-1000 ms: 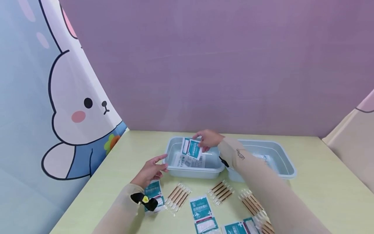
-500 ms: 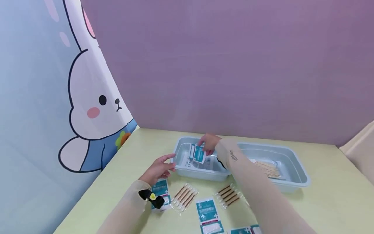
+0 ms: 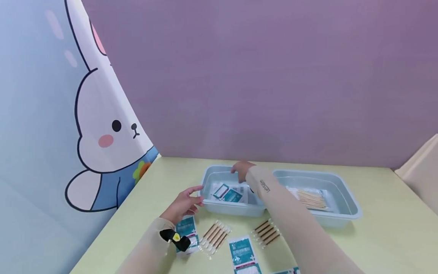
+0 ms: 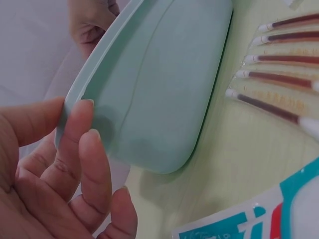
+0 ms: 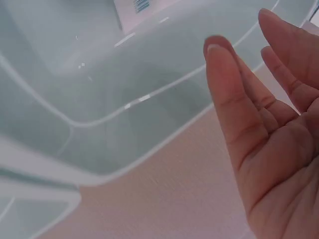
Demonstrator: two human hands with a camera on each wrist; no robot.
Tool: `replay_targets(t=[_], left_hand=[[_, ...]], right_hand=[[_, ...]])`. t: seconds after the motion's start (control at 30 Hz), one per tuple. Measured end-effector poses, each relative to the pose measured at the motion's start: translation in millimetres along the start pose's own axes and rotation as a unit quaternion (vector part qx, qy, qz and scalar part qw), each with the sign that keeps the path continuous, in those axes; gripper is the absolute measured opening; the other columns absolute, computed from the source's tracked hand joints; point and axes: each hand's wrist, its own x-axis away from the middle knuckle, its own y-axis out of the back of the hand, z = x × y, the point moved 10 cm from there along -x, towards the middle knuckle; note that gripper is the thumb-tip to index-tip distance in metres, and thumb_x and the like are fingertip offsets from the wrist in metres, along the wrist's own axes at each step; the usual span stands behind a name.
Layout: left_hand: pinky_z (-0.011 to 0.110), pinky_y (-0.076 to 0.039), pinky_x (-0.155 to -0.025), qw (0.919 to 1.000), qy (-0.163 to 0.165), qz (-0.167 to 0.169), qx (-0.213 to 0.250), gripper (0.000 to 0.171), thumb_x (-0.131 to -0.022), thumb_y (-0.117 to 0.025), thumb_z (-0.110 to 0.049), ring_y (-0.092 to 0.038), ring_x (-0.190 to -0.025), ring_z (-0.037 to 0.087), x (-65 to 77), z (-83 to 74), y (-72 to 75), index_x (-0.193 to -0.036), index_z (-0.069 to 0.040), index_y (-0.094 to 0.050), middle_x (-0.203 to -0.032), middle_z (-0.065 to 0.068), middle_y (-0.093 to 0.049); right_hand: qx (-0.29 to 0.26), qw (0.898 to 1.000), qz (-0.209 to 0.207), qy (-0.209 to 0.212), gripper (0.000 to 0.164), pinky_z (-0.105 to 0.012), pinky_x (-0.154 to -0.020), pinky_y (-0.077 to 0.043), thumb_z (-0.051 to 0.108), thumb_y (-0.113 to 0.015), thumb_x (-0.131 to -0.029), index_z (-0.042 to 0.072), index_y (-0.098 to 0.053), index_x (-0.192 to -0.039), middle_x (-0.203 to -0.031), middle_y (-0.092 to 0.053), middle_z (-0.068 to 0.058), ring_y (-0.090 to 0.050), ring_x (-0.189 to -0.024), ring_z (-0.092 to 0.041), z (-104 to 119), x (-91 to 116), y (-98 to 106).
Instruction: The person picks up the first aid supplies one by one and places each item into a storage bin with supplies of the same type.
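My left hand pinches the left end of a pale blue plastic basin. In the left wrist view, the thumb and fingers lie on either side of its rim. My right hand is over the far rim of the same basin with nothing in it. Its fingers look relaxed in the right wrist view. A teal-and-white dressing packet lies flat inside the basin, over a white label with a barcode.
A second blue basin stands close on the right, holding a pack of wooden-stick cotton swabs. In front lie brown-stick swab packs and more teal packets. A purple backdrop rises behind the table.
My right hand has lowered the dressing packet into the left basin, let go of it and drawn back toward the far rim. The left hand stays at the basin's end.
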Motion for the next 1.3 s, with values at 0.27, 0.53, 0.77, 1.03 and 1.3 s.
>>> replay_targets(t=[0.27, 0.53, 0.77, 1.03, 1.3], left_hand=[[0.028, -0.044, -0.061, 1.0000, -0.001, 0.000, 0.008, 0.044, -0.096, -0.059, -0.018, -0.053, -0.058, 0.018, -0.4, -3.4, 0.1, -0.139, -0.014, -0.049, -0.081, 0.006, -0.067], [0.029, -0.045, -0.063, 0.9999, -0.006, 0.007, -0.008, 0.044, -0.097, -0.058, -0.020, -0.054, -0.063, 0.020, 1.7, -0.7, -6.2, -0.139, -0.014, -0.049, -0.085, 0.007, -0.067], [0.029, -0.045, -0.064, 0.9997, -0.013, 0.005, 0.020, 0.044, -0.097, -0.057, -0.019, -0.055, -0.063, 0.019, -4.2, 3.2, -1.1, -0.140, -0.015, -0.048, -0.084, 0.007, -0.066], [0.030, -0.044, -0.066, 0.9998, -0.011, 0.011, 0.010, 0.046, -0.098, -0.057, -0.021, -0.055, -0.065, 0.020, -4.3, 2.7, 2.4, -0.142, -0.015, -0.045, -0.085, 0.006, -0.067], [0.031, -0.044, -0.067, 0.9999, -0.011, 0.013, -0.001, 0.046, -0.098, -0.056, -0.021, -0.055, -0.066, 0.021, -1.1, 1.1, 1.7, -0.142, -0.014, -0.044, -0.087, 0.007, -0.067]], right_hand=[[0.038, 0.997, 0.017, 0.067, 0.048, -0.043, -0.098, -0.042, 0.000, -0.073, -0.081, 0.010, -0.062, -0.127, -0.132, -0.056, -0.009, -0.051, -0.121, -0.028, 11, 6, 1], [0.102, 0.984, 0.026, 0.143, 0.046, -0.034, -0.081, -0.049, 0.004, -0.075, -0.082, 0.009, -0.062, -0.126, -0.101, -0.066, -0.006, -0.057, -0.082, -0.017, 28, 40, 11], [0.129, 0.973, 0.026, 0.191, 0.049, -0.030, -0.067, -0.046, 0.014, -0.073, -0.085, 0.014, -0.057, -0.132, -0.079, -0.057, 0.004, -0.052, -0.073, -0.011, 35, 81, 16], [0.074, 0.978, 0.019, 0.194, 0.049, -0.027, -0.070, -0.048, 0.015, -0.075, -0.083, 0.020, -0.060, -0.130, -0.100, -0.063, 0.007, -0.055, -0.079, -0.006, 12, 132, -1], [0.091, 0.962, 0.039, 0.254, 0.048, -0.034, -0.092, -0.047, 0.015, -0.079, -0.075, 0.015, -0.064, -0.121, -0.122, -0.062, 0.006, -0.058, -0.111, -0.014, -9, 180, -14]])
